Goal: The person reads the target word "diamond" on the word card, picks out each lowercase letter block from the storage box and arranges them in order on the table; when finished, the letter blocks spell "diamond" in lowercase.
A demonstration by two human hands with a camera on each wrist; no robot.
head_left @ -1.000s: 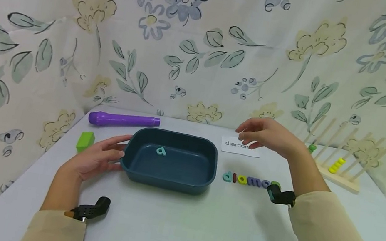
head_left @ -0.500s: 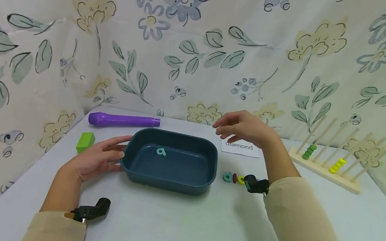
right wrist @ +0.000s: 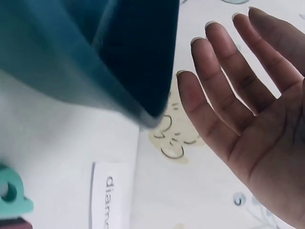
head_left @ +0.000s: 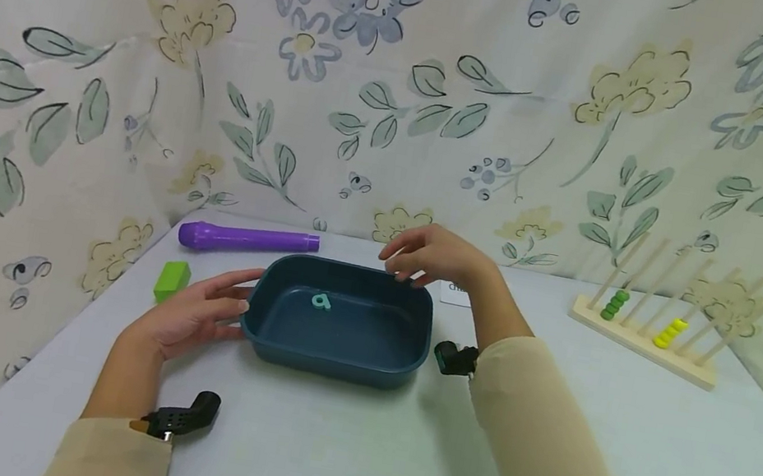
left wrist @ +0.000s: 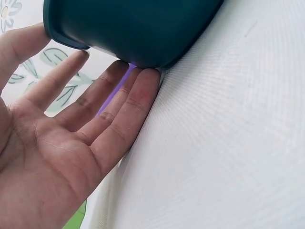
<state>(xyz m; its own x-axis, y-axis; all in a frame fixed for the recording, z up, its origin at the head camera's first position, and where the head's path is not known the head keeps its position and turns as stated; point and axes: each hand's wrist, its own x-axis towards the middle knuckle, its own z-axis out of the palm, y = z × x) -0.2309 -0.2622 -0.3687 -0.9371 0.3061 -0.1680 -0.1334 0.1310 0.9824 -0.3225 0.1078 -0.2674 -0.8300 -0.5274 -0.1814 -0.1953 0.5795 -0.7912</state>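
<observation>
A dark teal rectangular tub (head_left: 331,365) stands mid-table with one small teal letter (head_left: 321,301), shaped like an a or q, on its floor. At its left end, my left hand (head_left: 192,316) has outstretched fingers and thumb against the wall; the left wrist view shows fingertips (left wrist: 147,78) at the tub's side, low by the tabletop. My right hand (head_left: 434,256) hovers over the far right corner, its fingers loosely bent. In the right wrist view the palm (right wrist: 267,148) is bare, holding nothing. Sleeve and wrist camera hide the letter row in the head view.
A white card (head_left: 455,293) printed "diamond" lies behind the right forearm. Another teal letter (right wrist: 12,195) shows by the tub. A purple toy microphone (head_left: 246,239) and green block (head_left: 172,280) lie left. At right stands a wooden peg abacus (head_left: 641,346).
My right hand has moved left from above the word card to the tub's far right corner. Its forearm now covers the letter row. My left hand stays at the tub.
</observation>
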